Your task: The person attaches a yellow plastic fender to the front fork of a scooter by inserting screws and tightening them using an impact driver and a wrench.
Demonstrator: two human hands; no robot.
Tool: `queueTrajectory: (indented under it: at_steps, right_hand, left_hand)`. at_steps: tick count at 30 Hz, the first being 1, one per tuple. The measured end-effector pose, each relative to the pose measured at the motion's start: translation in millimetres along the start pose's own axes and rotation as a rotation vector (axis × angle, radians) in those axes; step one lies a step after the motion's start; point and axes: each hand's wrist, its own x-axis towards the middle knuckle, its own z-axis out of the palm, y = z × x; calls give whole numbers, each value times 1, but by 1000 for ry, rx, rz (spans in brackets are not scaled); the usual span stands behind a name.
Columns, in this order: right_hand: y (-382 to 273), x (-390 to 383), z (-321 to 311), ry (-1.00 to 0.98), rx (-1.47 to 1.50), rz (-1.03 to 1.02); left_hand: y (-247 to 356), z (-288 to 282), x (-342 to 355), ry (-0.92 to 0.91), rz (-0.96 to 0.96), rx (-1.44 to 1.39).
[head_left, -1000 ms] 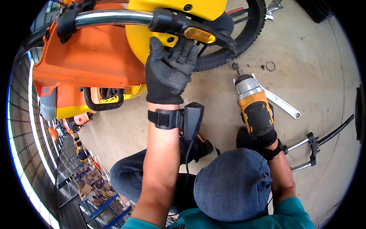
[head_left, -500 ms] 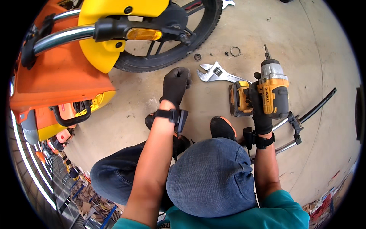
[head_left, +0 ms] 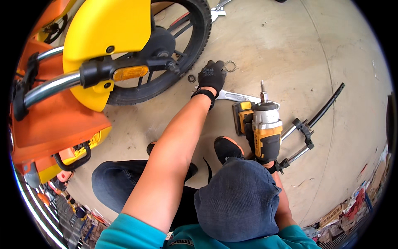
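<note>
My left hand [head_left: 212, 76], in a black glove, reaches down to the floor with its fingers bent together. Their tips are hidden, and whatever they pinch cannot be made out. A thin toothed metal ring [head_left: 230, 66] lies just right of them, and a small dark round part [head_left: 191, 78] to their left. Under the hand, the head of a silver adjustable wrench [head_left: 238, 96] is mostly covered. My right hand [head_left: 248, 132], gloved too, is wrapped round the grip of a yellow and black cordless impact driver [head_left: 267, 135]; its bit points away from me.
A wheel [head_left: 203, 37] with a black tyre, yellow fender [head_left: 107, 33] and chrome fork tube [head_left: 52, 89] stands at the upper left, beside orange bodywork [head_left: 62, 128]. A chrome and black tubular part [head_left: 304, 133] lies right of the driver. Another silver tool [head_left: 217, 13] rests beyond the wheel.
My left hand has moved forward and right, from above the floor to the small parts beside the ring. My right hand has drawn the driver back toward my knee, still gripping it.
</note>
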Motion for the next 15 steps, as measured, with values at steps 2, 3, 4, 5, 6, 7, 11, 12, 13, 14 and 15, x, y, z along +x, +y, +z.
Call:
queueTrajectory:
  at_steps: [2, 3, 4, 5, 6, 7, 11, 12, 13, 14, 15]
  right_hand:
    - [2, -2, 1, -40, 16, 38]
    - [3, -3, 2, -59, 20, 56]
    - [3, -3, 4, -77, 24, 74]
    - [3, -4, 4, -93, 24, 95]
    - [4, -5, 5, -101, 25, 118]
    - [4, -6, 6, -107, 23, 143]
    - [0, 0, 8, -38, 51, 72]
    - [-3, 4, 8, 2, 73, 21]
    - [-7, 7, 7, 45, 93, -29]
    - [-11, 13, 12, 63, 129, -86]
    - [-18, 15, 12, 24, 234, 6]
  left_hand:
    - [-8, 6, 7, 1, 62, 66]
    - [-13, 9, 6, 32, 76, 62]
    - [-16, 12, 4, 66, 86, 58]
    - [-19, 16, 1, 119, 47, -24]
    - [-22, 16, -4, 164, 14, -97]
    - [-24, 17, -9, 228, 1, -169]
    - [-48, 6, -39, 512, -62, -347]
    - [-58, 0, -45, 501, -27, -310]
    - [-66, -4, -50, 337, -236, -628]
    - [-80, -8, -60, 178, -466, -926]
    - [-94, -11, -70, 202, -550, -1131]
